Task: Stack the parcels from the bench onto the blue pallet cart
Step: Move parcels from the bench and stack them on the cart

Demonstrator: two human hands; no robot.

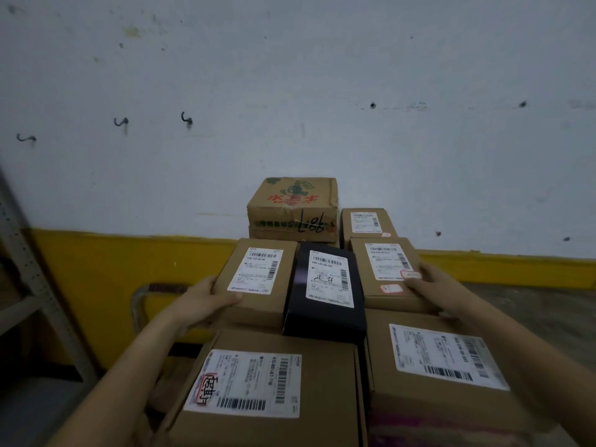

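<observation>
Left hand (206, 301) grips the left box (258, 285), right hand (432, 282) the right box (387, 275), black box (322, 295) between both hands; even inward pressure should square them.

Left brown parcel (258, 312), right brown parcel (380, 300) and near parcel (325, 382): plain cardboard, matt, smooth faces, edges slightly worn.
Black carton (325, 321): cardboard, dark finish with a faint sheen.
Shipping label (248, 382): white paper, smooth, printed black.
Fruit box (290, 217): brown cardboard printed green and red, creased, taped with a slightly shiny strip.
Wall (290, 91): white paint, matt, stained and pitted.
Yellow band (113, 269) along its foot: paint, uneven upper edge.
Shelf upright (35, 285): grey perforated metal, dull.
Cart handle (138, 304): metal tube, dull shine.
Floor (532, 311): bare concrete, rough.
</observation>
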